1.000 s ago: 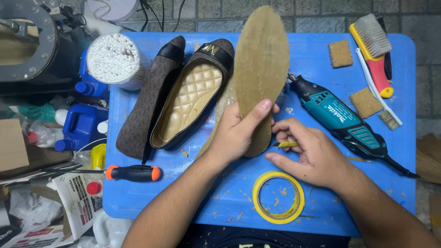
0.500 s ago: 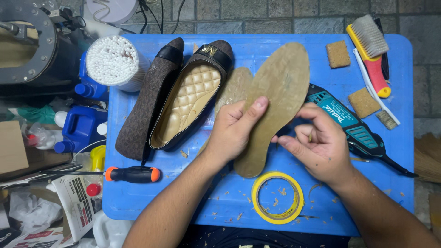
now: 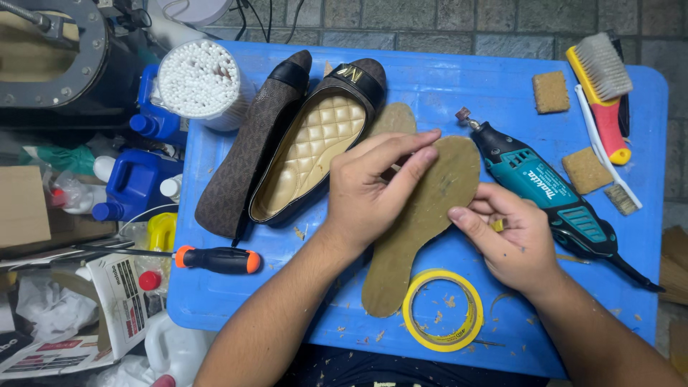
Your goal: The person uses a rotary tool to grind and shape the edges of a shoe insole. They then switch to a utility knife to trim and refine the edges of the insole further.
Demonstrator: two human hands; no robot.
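Insole (image 3: 419, 229) lies flat on my blue tabletop (image 3: 301, 301), long axis running from toe near the rotary tool (image 3: 552, 193) down to heel beside the yellow tape roll (image 3: 443, 309). My left hand (image 3: 373, 190) presses it, fingers spread; my right hand (image 3: 512, 240) pinches its right edge.

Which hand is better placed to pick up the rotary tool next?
Right. The right hand rests beside the teal rotary tool, almost touching it, while the left hand lies flat on the tan insole.
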